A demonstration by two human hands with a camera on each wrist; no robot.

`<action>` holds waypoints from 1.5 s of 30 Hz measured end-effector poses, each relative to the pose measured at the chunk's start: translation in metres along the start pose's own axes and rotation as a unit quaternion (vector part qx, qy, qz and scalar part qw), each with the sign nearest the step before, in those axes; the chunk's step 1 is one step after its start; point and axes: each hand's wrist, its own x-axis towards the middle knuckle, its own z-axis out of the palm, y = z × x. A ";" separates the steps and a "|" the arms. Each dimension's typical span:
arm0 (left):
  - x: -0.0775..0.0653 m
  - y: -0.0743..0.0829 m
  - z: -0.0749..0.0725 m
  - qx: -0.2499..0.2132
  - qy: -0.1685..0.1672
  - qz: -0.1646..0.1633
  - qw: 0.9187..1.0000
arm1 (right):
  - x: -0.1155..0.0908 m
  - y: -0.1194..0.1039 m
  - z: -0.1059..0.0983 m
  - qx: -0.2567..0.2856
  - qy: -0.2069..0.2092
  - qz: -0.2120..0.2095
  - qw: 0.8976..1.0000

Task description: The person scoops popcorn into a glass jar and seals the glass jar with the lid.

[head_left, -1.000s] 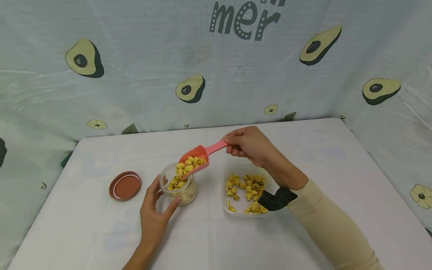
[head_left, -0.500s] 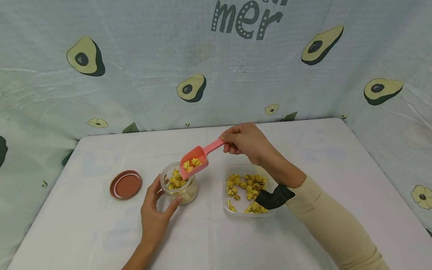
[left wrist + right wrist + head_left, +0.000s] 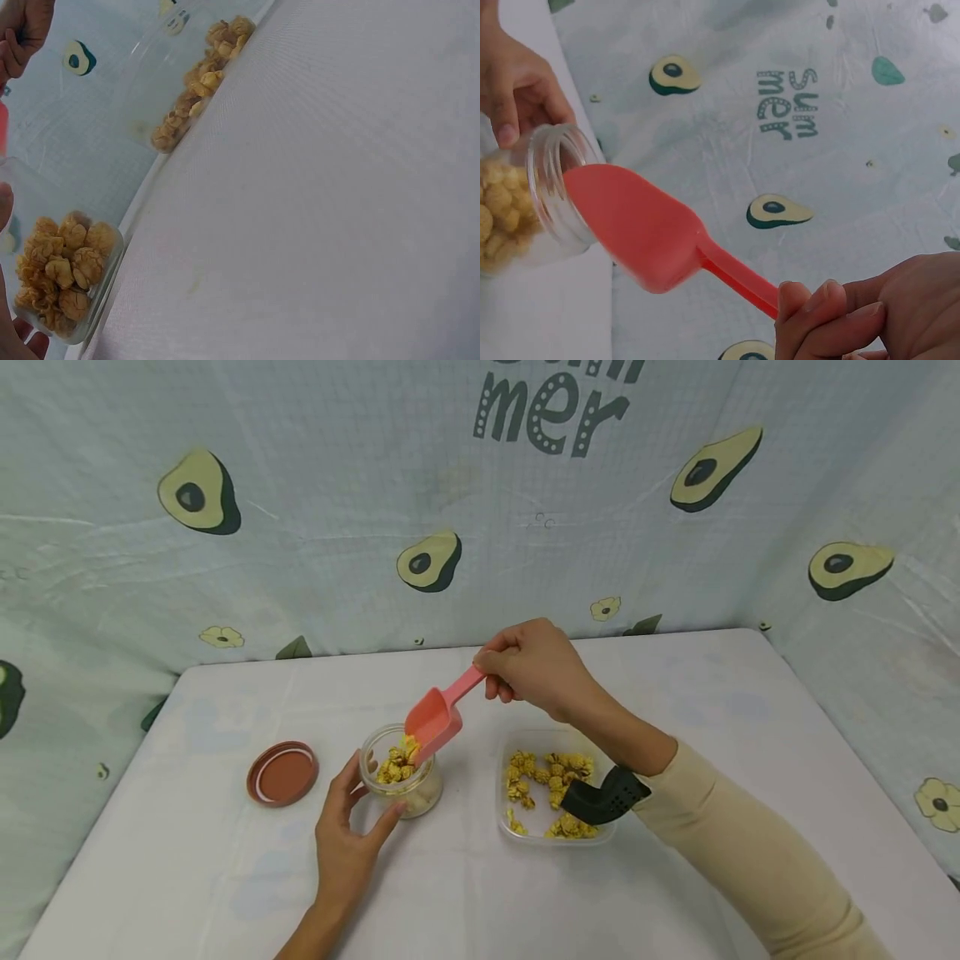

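Observation:
My right hand (image 3: 532, 664) pinches the handle end of a pink scoop (image 3: 433, 721). The scoop tilts down to the left, its lip over the mouth of a glass jar (image 3: 422, 797), with a few pieces of popcorn (image 3: 410, 747) at the lip. In the right wrist view the scoop (image 3: 641, 229) shows its underside, and popcorn (image 3: 502, 214) fills much of the jar. With thumb and fingers around its sides, my left hand (image 3: 348, 835) holds the jar upright on the table. The left wrist view shows the jar's popcorn (image 3: 64, 270) through the glass.
A clear plastic container (image 3: 555, 841) with loose popcorn stands right of the jar, partly under my right forearm. A reddish-brown lid (image 3: 282, 774) lies on the white table (image 3: 187, 860) to the left. A patterned cloth (image 3: 315, 485) hangs behind the table.
The scoop has tipped more steeply and most of its popcorn has gone down into the jar. My right hand has moved slightly up and left; my left hand stays around the jar.

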 end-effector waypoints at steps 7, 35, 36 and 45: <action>0.002 -0.001 -0.001 0.007 0.001 0.024 1.000 | -0.004 -0.013 0.003 -0.069 0.015 -0.055 0.996; 0.001 0.002 -0.001 0.016 0.002 0.037 0.999 | -0.030 0.003 -0.009 -0.037 0.033 -0.087 0.995; 0.001 0.002 -0.001 0.015 0.003 0.040 0.999 | -0.032 0.006 -0.010 -0.031 0.035 -0.090 0.995; 0.001 0.008 -0.001 0.003 0.024 0.084 0.996 | -0.053 0.035 -0.027 -0.050 0.061 -0.087 0.993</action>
